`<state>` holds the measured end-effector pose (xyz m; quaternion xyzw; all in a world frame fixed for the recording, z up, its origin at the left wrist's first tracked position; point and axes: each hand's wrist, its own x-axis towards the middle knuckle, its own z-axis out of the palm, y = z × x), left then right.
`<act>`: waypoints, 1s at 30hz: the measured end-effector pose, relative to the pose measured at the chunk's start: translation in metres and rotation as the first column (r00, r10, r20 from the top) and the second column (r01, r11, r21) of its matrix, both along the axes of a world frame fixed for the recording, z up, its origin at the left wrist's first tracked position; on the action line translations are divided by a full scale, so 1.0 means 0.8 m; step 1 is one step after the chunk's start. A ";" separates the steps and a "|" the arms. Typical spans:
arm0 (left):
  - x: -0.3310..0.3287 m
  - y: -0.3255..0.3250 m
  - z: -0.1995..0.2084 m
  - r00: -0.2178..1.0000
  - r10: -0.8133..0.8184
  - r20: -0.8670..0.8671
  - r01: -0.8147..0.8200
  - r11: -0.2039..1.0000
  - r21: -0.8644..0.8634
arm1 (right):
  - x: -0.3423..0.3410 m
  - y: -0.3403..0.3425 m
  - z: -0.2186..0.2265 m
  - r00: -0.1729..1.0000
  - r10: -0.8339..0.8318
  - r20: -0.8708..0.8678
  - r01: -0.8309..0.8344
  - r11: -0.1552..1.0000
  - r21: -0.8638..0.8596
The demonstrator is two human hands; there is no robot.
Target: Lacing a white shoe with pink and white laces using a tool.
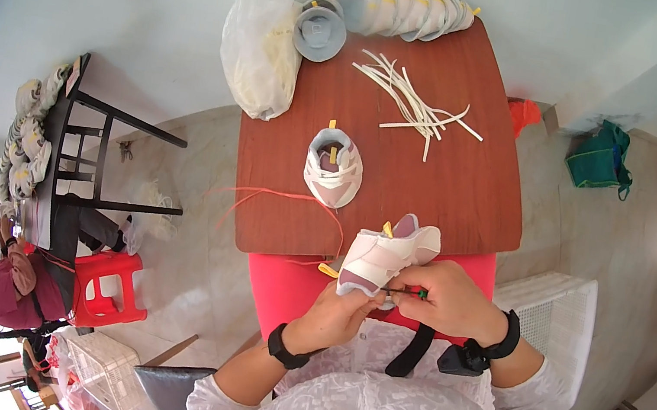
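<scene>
A small cream-and-mauve shoe (380, 254) with yellow tabs is tilted just over the table's near edge. My left hand (339, 317) is closed at its lower end, gripping it there. My right hand (449, 302) pinches a thin dark tool with a green end (421, 293), which points toward the shoe and my left fingertips. The tip of the tool is hidden. Farther up the table stands a second shoe (334, 184), upright, with white laces across its front. Thin red strings (286, 195) lie beside that shoe and hang over the table's left edge.
On the brown table (437, 189) lie loose white laces (408, 101). Behind them stand a row of nested shoe uppers (410, 14) and a plastic bag (262, 44). A green bag (601, 156) rests on the floor at right. At left, another person (24, 287) works near a red stool (110, 287).
</scene>
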<state>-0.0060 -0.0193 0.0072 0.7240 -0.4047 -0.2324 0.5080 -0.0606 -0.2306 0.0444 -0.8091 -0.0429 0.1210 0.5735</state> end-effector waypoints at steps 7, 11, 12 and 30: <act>-0.013 -0.002 -0.008 0.999 0.007 0.039 -0.010 0.998 0.055 | 0.006 -0.001 0.014 0.992 0.116 -0.048 -0.121 0.985 -0.124; -0.018 -0.006 -0.002 0.986 0.031 -0.162 -0.014 0.994 0.106 | 0.005 -0.007 0.002 0.981 0.182 -0.070 -0.188 0.978 -0.091; -0.019 -0.007 -0.002 0.966 0.059 -0.253 -0.027 0.992 0.127 | 0.005 -0.007 -0.002 0.982 0.182 -0.054 -0.187 0.977 -0.107; -0.019 -0.005 -0.012 0.906 0.280 -0.317 -0.270 0.960 0.076 | -0.018 0.034 -0.032 0.916 -0.274 0.293 0.323 0.937 -0.133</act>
